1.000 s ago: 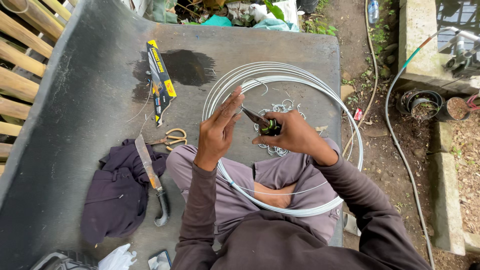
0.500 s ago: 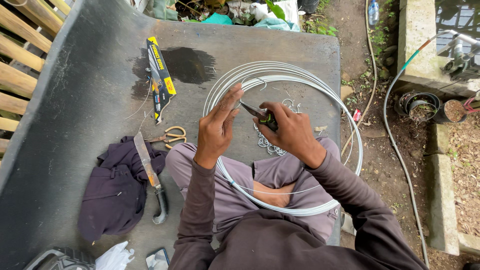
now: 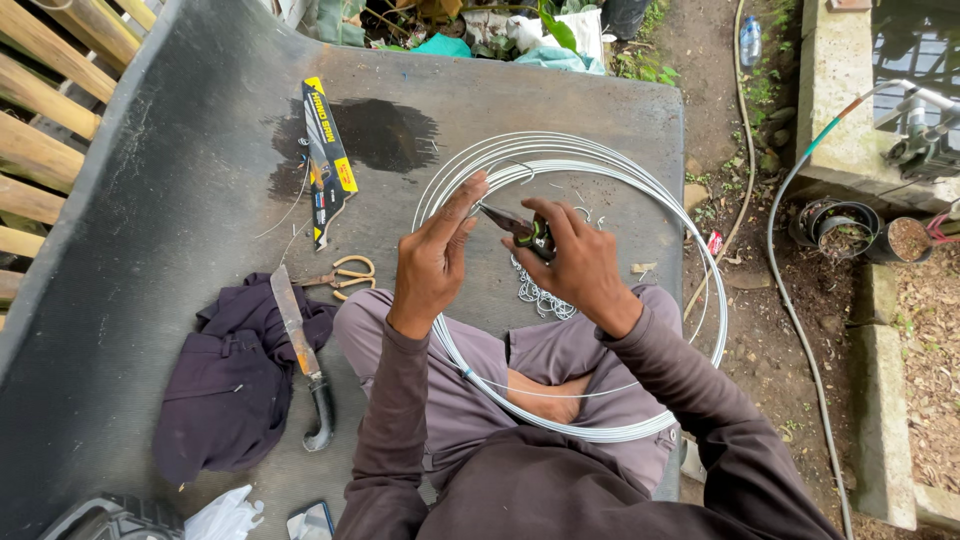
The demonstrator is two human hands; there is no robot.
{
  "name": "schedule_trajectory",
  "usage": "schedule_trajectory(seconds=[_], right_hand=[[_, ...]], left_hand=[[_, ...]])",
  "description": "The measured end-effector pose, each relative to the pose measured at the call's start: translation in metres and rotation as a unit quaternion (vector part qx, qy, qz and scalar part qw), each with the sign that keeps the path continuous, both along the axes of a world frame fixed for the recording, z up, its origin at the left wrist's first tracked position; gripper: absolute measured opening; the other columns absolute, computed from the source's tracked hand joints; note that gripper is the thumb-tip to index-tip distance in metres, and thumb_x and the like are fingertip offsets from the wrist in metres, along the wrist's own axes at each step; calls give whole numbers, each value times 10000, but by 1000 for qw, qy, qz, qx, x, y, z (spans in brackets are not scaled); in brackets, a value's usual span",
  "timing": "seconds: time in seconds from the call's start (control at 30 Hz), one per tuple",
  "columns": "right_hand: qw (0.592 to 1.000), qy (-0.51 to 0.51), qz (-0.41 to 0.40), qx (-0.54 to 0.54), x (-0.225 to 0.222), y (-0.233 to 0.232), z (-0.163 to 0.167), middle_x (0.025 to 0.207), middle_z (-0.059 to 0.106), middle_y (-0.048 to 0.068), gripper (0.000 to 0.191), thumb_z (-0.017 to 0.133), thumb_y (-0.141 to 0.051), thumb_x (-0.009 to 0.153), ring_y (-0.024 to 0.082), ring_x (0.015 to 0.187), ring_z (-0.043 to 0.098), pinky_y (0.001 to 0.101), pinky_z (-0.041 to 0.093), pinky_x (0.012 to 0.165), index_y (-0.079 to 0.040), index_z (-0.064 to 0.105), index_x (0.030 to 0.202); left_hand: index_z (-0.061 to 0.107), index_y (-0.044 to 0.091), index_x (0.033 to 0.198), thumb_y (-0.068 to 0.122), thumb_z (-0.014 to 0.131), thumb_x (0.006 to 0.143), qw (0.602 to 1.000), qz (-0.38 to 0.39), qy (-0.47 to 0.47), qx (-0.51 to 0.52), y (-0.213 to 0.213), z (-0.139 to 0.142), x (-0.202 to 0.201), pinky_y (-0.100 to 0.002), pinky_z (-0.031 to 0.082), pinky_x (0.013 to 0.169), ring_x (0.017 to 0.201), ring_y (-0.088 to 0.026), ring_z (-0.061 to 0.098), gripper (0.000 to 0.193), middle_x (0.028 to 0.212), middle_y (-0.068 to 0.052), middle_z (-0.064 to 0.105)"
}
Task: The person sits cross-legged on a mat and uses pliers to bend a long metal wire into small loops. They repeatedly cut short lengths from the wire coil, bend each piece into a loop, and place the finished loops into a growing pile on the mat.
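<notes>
**Pliers at work above a coil of wire**

A large coil of pale wire (image 3: 640, 190) lies on a dark grey slab (image 3: 150, 200) where the person sits cross-legged, and its near loop runs over the person's lap. Above the coil's middle, the right hand (image 3: 578, 265) is wrapped tight around the green-and-black handles of a pair of pliers (image 3: 515, 226), whose nose points toward the left hand (image 3: 432, 262). The left hand is raised with fingers extended and close together, fingertips just at the plier tips; whether it pinches a wire end cannot be told. The two hands are close together but not touching.

Inside the coil, below the pliers, sits a small heap of bent wire rings (image 3: 540, 295). Left of the coil lie orange-handled scissors (image 3: 345, 274), a long knife with a dark curved handle (image 3: 300, 355) resting partly on a crumpled dark purple cloth (image 3: 235, 385), and a yellow-and-black carded package (image 3: 326, 160) beside a wet patch on the slab.

Right of the coil, off the slab on bare earth, run a green-tipped hose (image 3: 790, 290) and two small pots (image 3: 840, 225) holding soil, set against a concrete kerb (image 3: 835, 90). Far left of the coil stand wooden slats (image 3: 40, 110); beyond it lie green leaves and crumpled bags.
</notes>
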State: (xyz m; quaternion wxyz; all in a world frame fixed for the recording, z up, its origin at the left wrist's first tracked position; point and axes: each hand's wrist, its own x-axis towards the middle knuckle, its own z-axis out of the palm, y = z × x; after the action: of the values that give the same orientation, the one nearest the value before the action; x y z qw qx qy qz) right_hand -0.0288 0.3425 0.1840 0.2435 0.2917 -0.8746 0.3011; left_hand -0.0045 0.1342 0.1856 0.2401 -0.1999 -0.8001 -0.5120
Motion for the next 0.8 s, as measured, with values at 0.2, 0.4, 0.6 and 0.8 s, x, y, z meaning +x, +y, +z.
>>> schedule_trajectory(seconds=[0.2,0.4,0.6,0.8], right_hand=[[999,44,-23,20,-8,5,-20,1120,640,113,530,860,-219,844,229,751,683,345,506,550,-15,544,1217],[984,148,-65,75,-17,12,-15,1187,623,134,615,823,-179,811,300,951,633,432,527,771,-11,551,1336],[993,51,-74,78,-21,11,-24,1070,581,149,483,772,-185,835,321,894,617,435,521,709,-7,551,1225],[995,-81,5,49,-23,19,-21,918,581,170,383,740,-109,776,364,740,611,463,473,587,-1,531,1078]], left_hand=[[505,147,1517,-39,559,1065,1000,25,7,-11,4,2,-5,-364,606,981,1332,-302,647,491,1466,-112,622],[500,135,1522,-19,536,1073,999,31,13,-9,10,3,-8,-366,590,977,1334,-322,637,476,1475,-129,609],[517,134,1509,26,547,1092,999,45,0,-21,17,4,-13,-358,616,943,1258,-308,692,432,1421,-125,655],[657,105,1388,74,628,1059,997,77,-15,-24,15,-3,-16,-295,513,663,752,-198,640,332,1151,-123,763]])
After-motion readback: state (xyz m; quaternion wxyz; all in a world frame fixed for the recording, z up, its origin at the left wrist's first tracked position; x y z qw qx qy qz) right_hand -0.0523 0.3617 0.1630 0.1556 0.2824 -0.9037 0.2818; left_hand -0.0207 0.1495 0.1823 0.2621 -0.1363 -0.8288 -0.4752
